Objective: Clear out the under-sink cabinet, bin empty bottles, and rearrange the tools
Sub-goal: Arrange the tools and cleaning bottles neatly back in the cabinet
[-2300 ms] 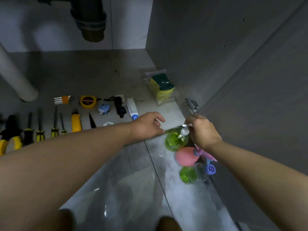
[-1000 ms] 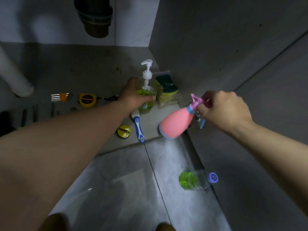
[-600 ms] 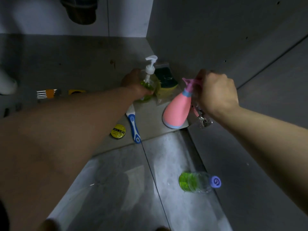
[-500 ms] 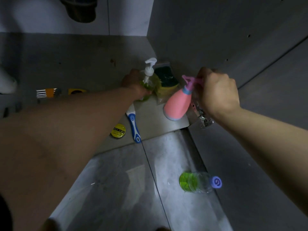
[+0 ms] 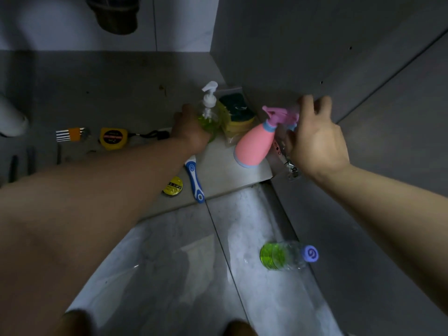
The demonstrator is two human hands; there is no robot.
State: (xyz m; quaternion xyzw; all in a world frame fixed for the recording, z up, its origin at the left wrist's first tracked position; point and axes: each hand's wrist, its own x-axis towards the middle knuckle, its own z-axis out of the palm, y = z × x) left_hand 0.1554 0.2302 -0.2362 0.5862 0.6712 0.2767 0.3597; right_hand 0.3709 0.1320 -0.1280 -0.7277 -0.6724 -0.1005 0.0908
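Cabinet floor (image 5: 121, 93): tape measure (image 5: 113, 138) label "2m", left hand (image 5: 190, 132) round pump bottle (image 5: 208, 117).

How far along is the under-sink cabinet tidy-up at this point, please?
Done: tools such as the yellow tape measure lie in a row on the grey cabinet floor. In hand: the left hand grips the clear pump bottle of green liquid; the right hand, fingers spread, is at the pink spray bottle. Left: the clear purple-capped plastic bottle lies on the tiles outside.
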